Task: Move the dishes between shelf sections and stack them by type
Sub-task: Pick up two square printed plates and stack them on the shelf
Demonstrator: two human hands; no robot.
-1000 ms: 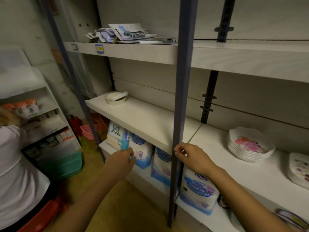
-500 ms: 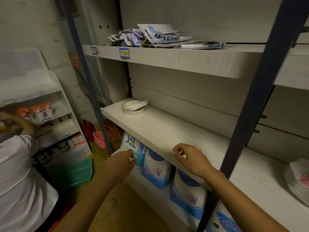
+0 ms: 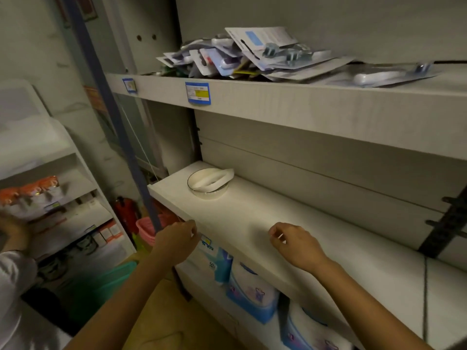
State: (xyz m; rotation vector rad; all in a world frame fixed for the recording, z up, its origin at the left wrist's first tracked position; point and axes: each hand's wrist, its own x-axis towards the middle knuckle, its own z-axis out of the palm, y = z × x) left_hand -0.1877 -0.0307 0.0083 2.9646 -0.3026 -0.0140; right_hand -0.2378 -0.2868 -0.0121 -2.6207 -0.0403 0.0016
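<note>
A white bowl with a thin dark rim stands at the far left end of the middle shelf. A white curved dish lies tilted across the bowl. My left hand hovers at the shelf's front edge, near the blue post, fingers loosely curled and holding nothing. My right hand hangs over the front of the same shelf further right, also curled and empty. Both hands are well short of the bowl. No plates are in view.
A blue upright post runs down at the shelf's left corner. Blister packs are piled on the upper shelf. Blue-and-white soft packs fill the shelf below. A person in white stands at the left by another rack. A pink basket sits low.
The view has swung left and closer: the plate stacks on the right section have left the frame, and the bowl is now nearer the centre. Both hands moved left along the shelf edge.
</note>
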